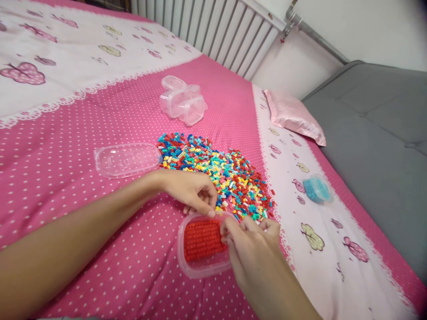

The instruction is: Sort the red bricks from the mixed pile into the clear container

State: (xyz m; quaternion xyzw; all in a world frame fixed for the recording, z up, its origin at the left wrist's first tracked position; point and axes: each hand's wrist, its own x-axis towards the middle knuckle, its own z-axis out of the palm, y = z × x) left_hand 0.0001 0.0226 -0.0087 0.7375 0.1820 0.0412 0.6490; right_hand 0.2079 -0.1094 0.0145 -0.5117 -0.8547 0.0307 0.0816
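An oval clear plastic container sits on the pink bedding, with small red toy bricks packed inside it in tight rows. My left hand is closed at its far rim, thumb tip on the edge and fingers curled behind. From the right, my right hand reaches over the side, thumb and forefinger pinched together against the right end of the red rows. Whatever lies between those fingertips is hidden. Just beyond both hands spreads a heap of loose multicoloured toy bricks.
A clear lid lies left of the heap. Several empty clear containers are grouped farther back. To the right are a container of blue pieces, a pink pillow and a grey headboard. A white radiator borders the bed.
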